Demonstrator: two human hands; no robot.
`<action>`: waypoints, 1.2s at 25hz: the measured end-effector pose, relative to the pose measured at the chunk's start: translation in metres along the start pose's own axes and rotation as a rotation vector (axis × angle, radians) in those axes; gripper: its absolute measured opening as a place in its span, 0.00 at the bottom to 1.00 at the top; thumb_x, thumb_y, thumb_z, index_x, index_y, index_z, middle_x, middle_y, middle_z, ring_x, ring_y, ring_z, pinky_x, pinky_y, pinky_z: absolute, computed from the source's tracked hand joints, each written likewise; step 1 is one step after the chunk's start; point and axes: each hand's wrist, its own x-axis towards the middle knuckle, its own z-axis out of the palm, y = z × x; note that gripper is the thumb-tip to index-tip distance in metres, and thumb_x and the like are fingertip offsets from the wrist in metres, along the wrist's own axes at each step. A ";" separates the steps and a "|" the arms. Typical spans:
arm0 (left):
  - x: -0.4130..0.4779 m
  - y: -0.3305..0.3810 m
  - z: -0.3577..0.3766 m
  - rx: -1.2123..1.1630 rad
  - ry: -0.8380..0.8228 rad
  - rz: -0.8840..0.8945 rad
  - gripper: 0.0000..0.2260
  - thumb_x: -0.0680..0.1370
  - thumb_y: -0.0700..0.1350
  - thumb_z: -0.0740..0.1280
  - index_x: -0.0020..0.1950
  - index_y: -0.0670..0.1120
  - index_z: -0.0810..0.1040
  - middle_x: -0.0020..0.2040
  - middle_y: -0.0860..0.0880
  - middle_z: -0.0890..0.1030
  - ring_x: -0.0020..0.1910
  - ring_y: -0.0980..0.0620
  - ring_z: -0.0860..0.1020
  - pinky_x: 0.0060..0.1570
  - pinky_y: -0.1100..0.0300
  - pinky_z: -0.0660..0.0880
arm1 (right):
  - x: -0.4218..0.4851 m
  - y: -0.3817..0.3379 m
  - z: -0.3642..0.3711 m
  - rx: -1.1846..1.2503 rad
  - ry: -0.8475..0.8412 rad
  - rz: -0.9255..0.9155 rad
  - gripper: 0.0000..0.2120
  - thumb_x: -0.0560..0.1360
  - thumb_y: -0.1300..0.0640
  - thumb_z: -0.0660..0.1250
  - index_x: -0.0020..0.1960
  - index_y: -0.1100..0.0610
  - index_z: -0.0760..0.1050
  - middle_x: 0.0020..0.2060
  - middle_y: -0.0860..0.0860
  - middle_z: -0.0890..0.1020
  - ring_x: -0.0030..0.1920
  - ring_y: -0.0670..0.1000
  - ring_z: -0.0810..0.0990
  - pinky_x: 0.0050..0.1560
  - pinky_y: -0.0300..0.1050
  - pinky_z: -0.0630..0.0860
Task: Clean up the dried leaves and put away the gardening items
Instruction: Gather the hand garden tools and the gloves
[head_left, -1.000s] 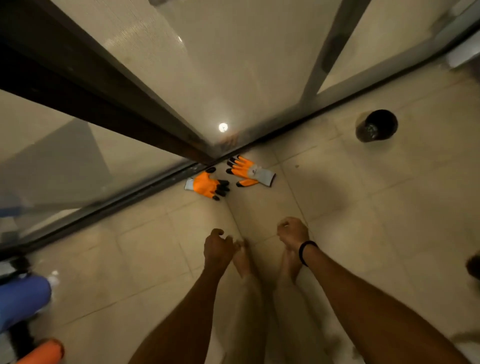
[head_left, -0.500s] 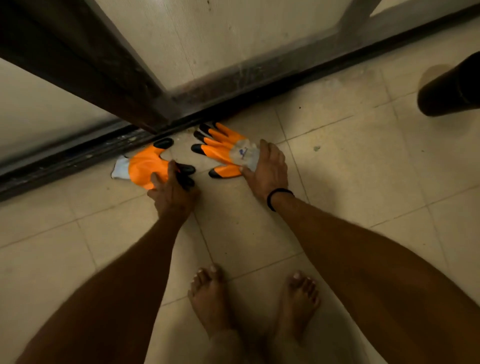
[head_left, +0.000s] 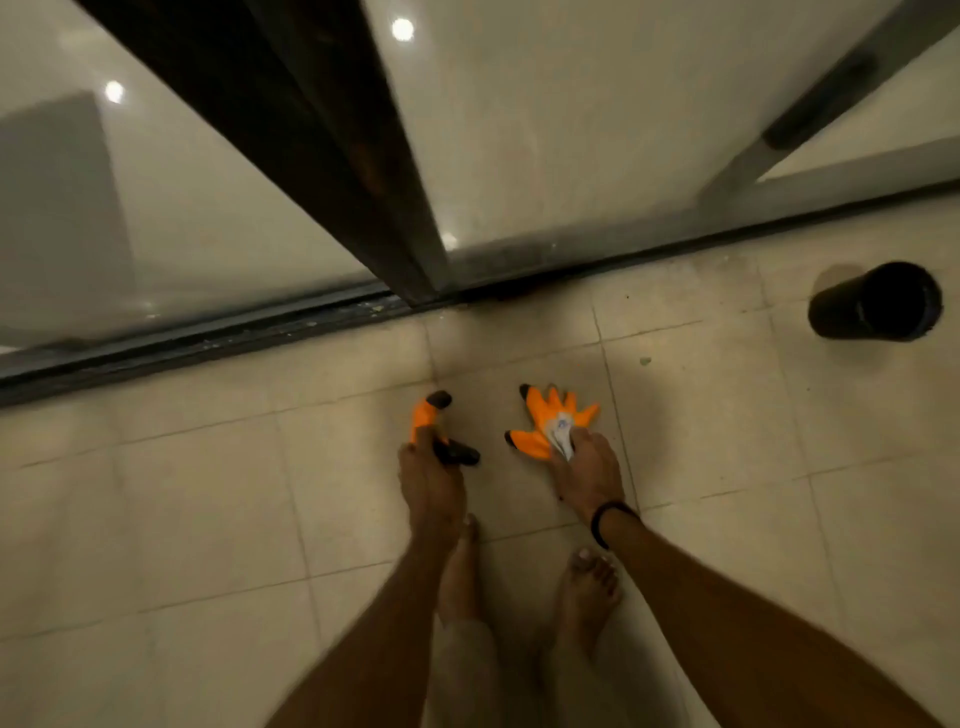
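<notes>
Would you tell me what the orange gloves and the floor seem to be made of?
The right glove, in the right hand, shows a pale knit-looking cuff and matte orange, probably rubbery coating with black tips; the left glove, in the left hand, looks alike. The floor seems glazed tile: grout lines, soft sheen.

Two gardening gloves, orange coating, black fingertips.

Left glove (head_left: 426, 413): bunched in the left hand (head_left: 431, 483), mostly hidden. One orange finger sticks out toward 12 o'clock, black tip bent to 1 o'clock. More black tips poke out at 3 o'clock of the knuckles.

Right glove (head_left: 553, 418): at 3 o'clock of the first, apart from it. Fingers fanned toward 12 o'clock, thumb toward 9 o'clock. Pale grey cuff with a blue mark at its 6 o'clock end, pinched by the right hand (head_left: 587, 473). Contact with the floor unclear.
</notes>
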 end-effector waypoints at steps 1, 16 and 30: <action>-0.028 0.005 -0.019 -0.025 -0.009 -0.049 0.22 0.73 0.34 0.63 0.64 0.50 0.75 0.44 0.50 0.75 0.42 0.49 0.74 0.39 0.55 0.67 | -0.039 -0.019 -0.024 0.073 -0.041 0.084 0.25 0.78 0.44 0.66 0.70 0.55 0.70 0.65 0.58 0.75 0.65 0.61 0.75 0.56 0.45 0.69; -0.443 0.012 -0.400 -0.655 0.541 -0.697 0.10 0.75 0.39 0.68 0.51 0.52 0.73 0.45 0.51 0.82 0.46 0.46 0.80 0.37 0.55 0.73 | -0.510 -0.277 -0.185 -0.066 -0.337 -0.223 0.24 0.81 0.42 0.58 0.69 0.55 0.73 0.59 0.58 0.81 0.32 0.49 0.80 0.40 0.54 0.83; -0.602 -0.186 -0.560 -1.382 1.107 -1.243 0.14 0.77 0.37 0.68 0.59 0.50 0.73 0.55 0.45 0.78 0.47 0.43 0.76 0.43 0.54 0.73 | -0.748 -0.444 0.038 -0.360 -0.768 -0.545 0.20 0.79 0.43 0.63 0.63 0.56 0.74 0.42 0.54 0.86 0.28 0.52 0.82 0.27 0.42 0.74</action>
